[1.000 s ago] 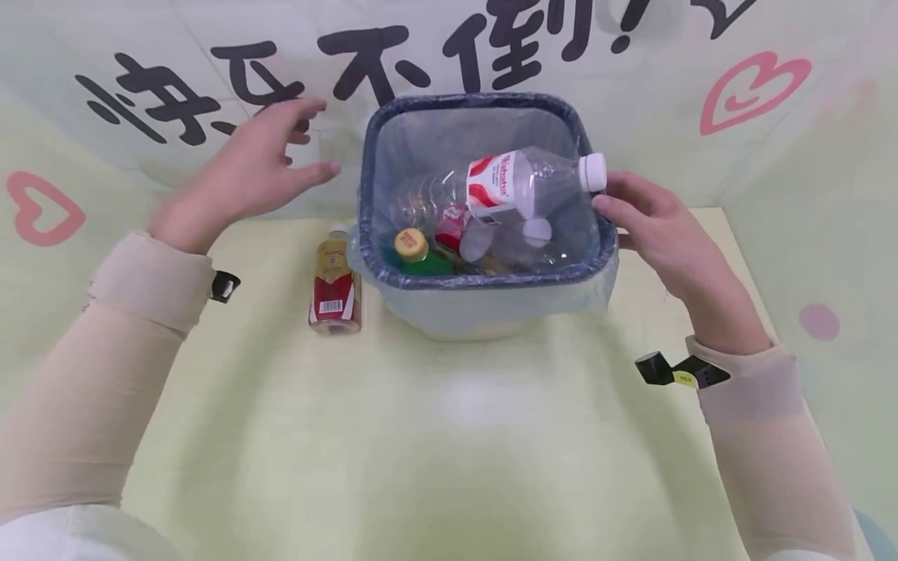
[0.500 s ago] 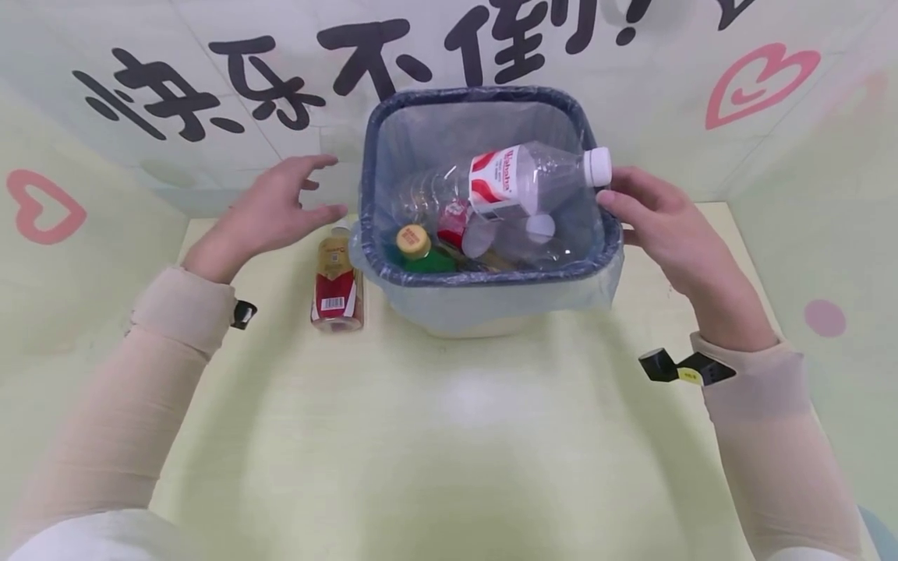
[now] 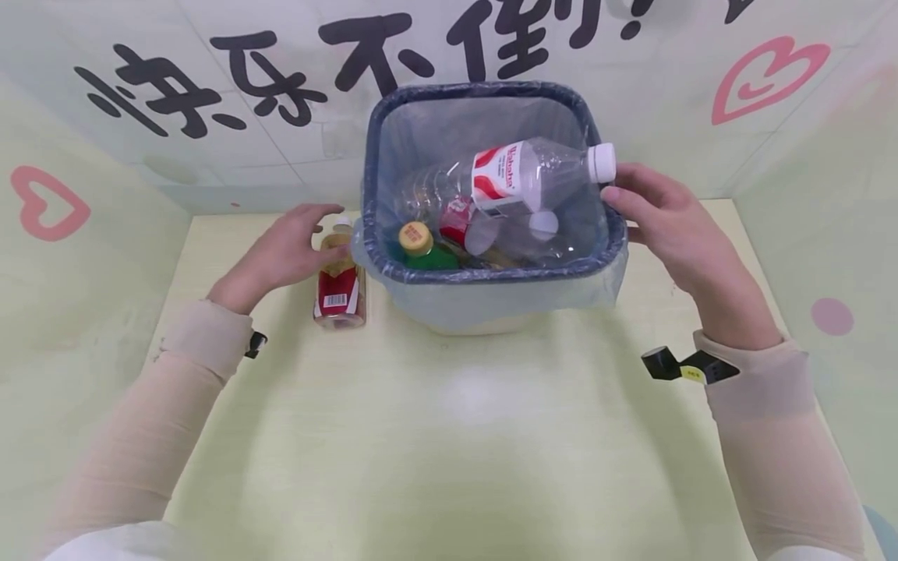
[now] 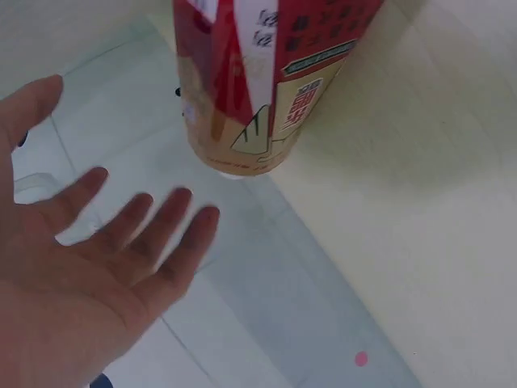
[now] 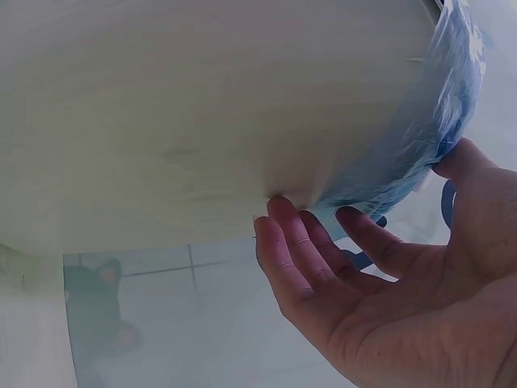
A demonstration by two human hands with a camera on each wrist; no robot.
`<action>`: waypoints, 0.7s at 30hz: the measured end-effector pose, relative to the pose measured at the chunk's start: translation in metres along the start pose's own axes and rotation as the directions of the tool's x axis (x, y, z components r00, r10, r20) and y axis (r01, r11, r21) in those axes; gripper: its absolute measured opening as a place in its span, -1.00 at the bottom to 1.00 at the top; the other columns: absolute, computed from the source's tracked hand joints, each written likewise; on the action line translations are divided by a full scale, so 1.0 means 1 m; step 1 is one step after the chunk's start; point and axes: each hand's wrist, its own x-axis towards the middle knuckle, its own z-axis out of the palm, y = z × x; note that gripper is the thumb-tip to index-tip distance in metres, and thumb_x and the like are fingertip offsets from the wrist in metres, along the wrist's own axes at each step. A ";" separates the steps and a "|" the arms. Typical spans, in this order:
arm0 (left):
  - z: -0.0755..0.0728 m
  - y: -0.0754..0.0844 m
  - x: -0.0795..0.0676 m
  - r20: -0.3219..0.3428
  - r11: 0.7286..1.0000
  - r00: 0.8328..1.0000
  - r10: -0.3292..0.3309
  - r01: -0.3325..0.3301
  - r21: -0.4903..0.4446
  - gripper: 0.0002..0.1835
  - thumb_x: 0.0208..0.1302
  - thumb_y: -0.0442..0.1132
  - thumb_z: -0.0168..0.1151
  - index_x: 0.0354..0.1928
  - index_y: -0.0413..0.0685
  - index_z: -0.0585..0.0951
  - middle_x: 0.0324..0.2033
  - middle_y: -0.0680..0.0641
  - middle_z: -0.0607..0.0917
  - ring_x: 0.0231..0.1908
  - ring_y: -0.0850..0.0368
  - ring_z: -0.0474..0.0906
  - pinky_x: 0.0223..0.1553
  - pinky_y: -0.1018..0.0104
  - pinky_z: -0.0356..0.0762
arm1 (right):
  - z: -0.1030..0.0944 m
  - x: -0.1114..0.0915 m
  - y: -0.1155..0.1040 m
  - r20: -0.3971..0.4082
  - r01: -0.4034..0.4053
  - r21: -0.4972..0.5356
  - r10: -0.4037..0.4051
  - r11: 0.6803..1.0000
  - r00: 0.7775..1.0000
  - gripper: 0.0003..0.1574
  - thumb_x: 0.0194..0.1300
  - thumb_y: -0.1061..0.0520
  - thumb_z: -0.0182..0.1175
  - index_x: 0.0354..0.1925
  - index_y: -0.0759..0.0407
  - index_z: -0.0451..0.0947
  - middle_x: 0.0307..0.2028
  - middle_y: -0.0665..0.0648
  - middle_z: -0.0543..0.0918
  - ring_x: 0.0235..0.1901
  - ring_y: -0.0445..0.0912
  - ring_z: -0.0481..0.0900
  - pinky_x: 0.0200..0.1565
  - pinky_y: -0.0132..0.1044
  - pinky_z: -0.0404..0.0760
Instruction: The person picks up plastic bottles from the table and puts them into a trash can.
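Observation:
My left hand [image 3: 284,253] hovers beside a bottle with a red and gold label [image 3: 340,288], thumb and fingers spread. The left wrist view shows a gap between those fingers [image 4: 182,234] and the bottle [image 4: 258,81]. That bottle lies on the table, left of a trash bin [image 3: 491,274] lined with a bluish plastic bag. My right hand [image 3: 677,230] holds the bin's right rim. Its thumb is at the lined edge, and its fingertips [image 5: 279,206] touch the outer wall [image 5: 202,121]. A clear bottle [image 3: 501,175] lies in the bin, its white cap on the right rim.
Inside the bin are a green bottle with a yellow cap [image 3: 415,238], a red-labelled bottle [image 3: 457,222] and other clear plastic. A wall with black lettering [image 3: 273,78] rises behind the table [image 3: 463,436]. Side walls stand left and right.
My left hand has come down and slightly right, from above the table's back edge to the red and gold bottle. The right hand keeps its place on the bin.

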 end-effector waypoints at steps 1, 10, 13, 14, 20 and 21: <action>0.001 -0.001 -0.001 -0.003 1.000 1.000 -0.018 0.019 0.018 -0.22 0.35 0.05 0.24 0.48 -0.12 0.23 0.41 -0.31 0.26 0.24 -0.37 0.35 0.11 -0.36 0.40 | 0.000 0.000 0.000 0.001 0.000 -0.002 0.000 1.000 1.000 -0.54 0.48 0.01 0.13 0.26 0.11 0.46 0.05 0.07 0.55 -0.06 -0.10 0.56 -0.06 -0.41 0.58; 0.007 -0.004 -0.009 -0.014 0.991 0.993 -0.115 0.116 0.065 -0.13 0.32 0.16 0.22 0.51 -0.11 0.17 0.41 -0.35 0.24 0.23 -0.37 0.33 0.09 -0.44 0.34 | 0.000 0.000 -0.001 0.000 -0.007 -0.018 0.007 1.000 1.000 -0.53 0.48 0.00 0.13 0.27 0.09 0.46 0.04 0.05 0.56 -0.05 -0.10 0.56 -0.06 -0.41 0.58; 0.013 -0.003 -0.014 -0.031 0.980 0.984 -0.178 0.180 0.080 -0.03 0.29 0.21 0.22 0.54 -0.12 0.07 0.41 -0.39 0.21 0.25 -0.43 0.31 0.07 -0.48 0.32 | 0.000 0.000 -0.001 0.005 -0.011 -0.009 0.011 1.000 1.000 -0.52 0.48 0.00 0.13 0.28 0.10 0.45 0.05 0.06 0.55 -0.05 -0.10 0.55 -0.06 -0.42 0.58; 0.016 -0.003 -0.015 -0.038 0.975 0.979 -0.200 0.203 0.085 0.00 0.27 0.23 0.23 0.55 -0.13 0.03 0.41 -0.41 0.21 0.25 -0.45 0.30 0.06 -0.51 0.31 | 0.000 0.001 -0.001 0.008 -0.009 -0.006 0.009 1.000 1.000 -0.52 0.48 0.00 0.13 0.28 0.10 0.45 0.05 0.05 0.55 -0.05 -0.10 0.55 -0.06 -0.41 0.58; 0.029 0.001 -0.024 -0.065 0.952 0.957 -0.284 0.289 0.104 0.12 0.20 0.28 0.28 0.55 -0.16 -0.05 0.37 -0.46 0.21 0.16 -0.54 0.35 0.02 -0.53 0.33 | 0.000 0.000 -0.002 0.008 -0.004 0.025 0.004 1.000 1.000 -0.51 0.47 0.00 0.14 0.27 0.13 0.45 0.06 0.09 0.54 -0.05 -0.09 0.54 -0.06 -0.43 0.58; 0.031 0.001 -0.024 -0.067 0.950 0.955 -0.289 0.294 0.105 0.12 0.20 0.27 0.29 0.55 -0.16 -0.05 0.37 -0.46 0.22 0.15 -0.55 0.36 0.01 -0.52 0.34 | 0.001 0.000 -0.002 0.008 -0.006 0.029 0.006 1.000 1.000 -0.50 0.47 0.00 0.14 0.28 0.13 0.44 0.06 0.09 0.54 -0.05 -0.09 0.54 -0.06 -0.44 0.58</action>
